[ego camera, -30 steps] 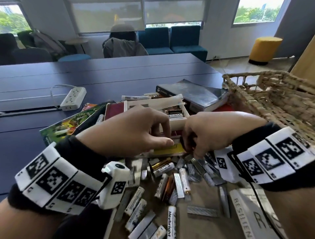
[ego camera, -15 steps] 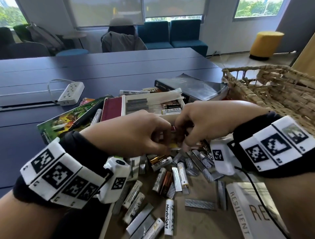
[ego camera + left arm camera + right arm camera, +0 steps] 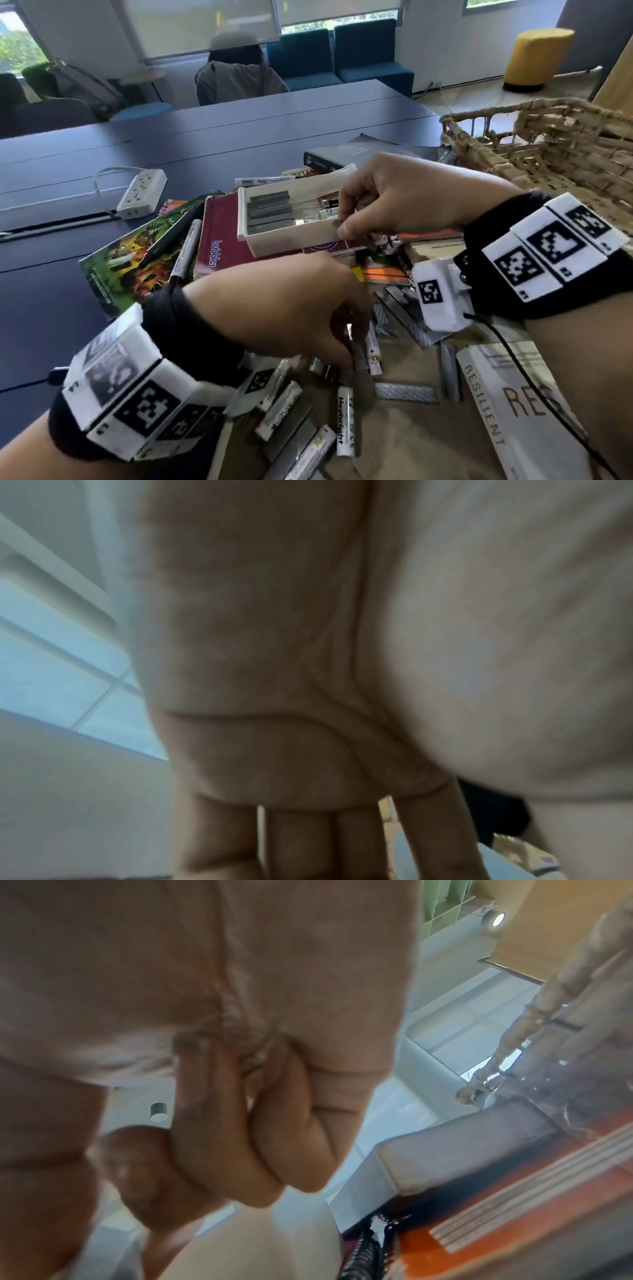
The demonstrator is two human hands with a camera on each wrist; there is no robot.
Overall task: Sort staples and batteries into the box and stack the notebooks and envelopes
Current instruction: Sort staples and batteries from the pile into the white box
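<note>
The white box (image 3: 284,236) on the red notebook (image 3: 219,246) already holds some staples (image 3: 269,212) and batteries (image 3: 329,209), the right hand (image 3: 394,202) pinches something small at its edge, the left hand (image 3: 291,308) reaches with a grip I cannot tell into many more batteries (image 3: 345,425) on the bench (image 3: 239,137), and nothing is stacked yet.
</note>
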